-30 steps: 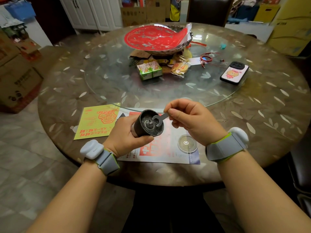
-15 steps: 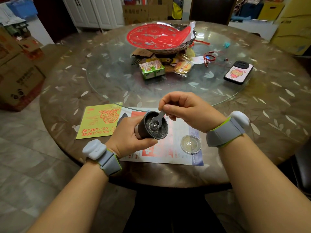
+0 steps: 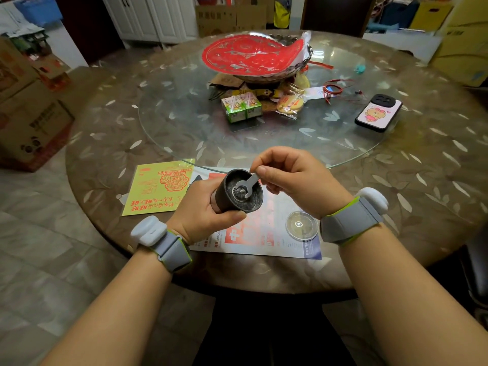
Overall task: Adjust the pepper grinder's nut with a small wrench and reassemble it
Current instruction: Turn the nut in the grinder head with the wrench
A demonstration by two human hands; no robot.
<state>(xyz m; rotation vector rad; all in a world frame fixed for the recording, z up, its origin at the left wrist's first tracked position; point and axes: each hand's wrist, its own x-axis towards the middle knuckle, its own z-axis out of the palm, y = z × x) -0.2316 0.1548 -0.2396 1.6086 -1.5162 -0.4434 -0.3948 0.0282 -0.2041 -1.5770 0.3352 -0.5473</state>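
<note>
Right hand (image 3: 298, 180) sets wrench (image 3: 247, 184) on grinder (image 3: 239, 191) nut

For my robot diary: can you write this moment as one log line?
step: adjusting nut | left hand: holds grinder | right hand: wrench on nut | lid: on paper

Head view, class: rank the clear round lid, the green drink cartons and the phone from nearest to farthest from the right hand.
Measured from the right hand:
1. Clear round lid, just below it on the leaflet.
2. Green drink cartons, beyond it at table centre.
3. Phone, far right on the glass turntable.
</note>
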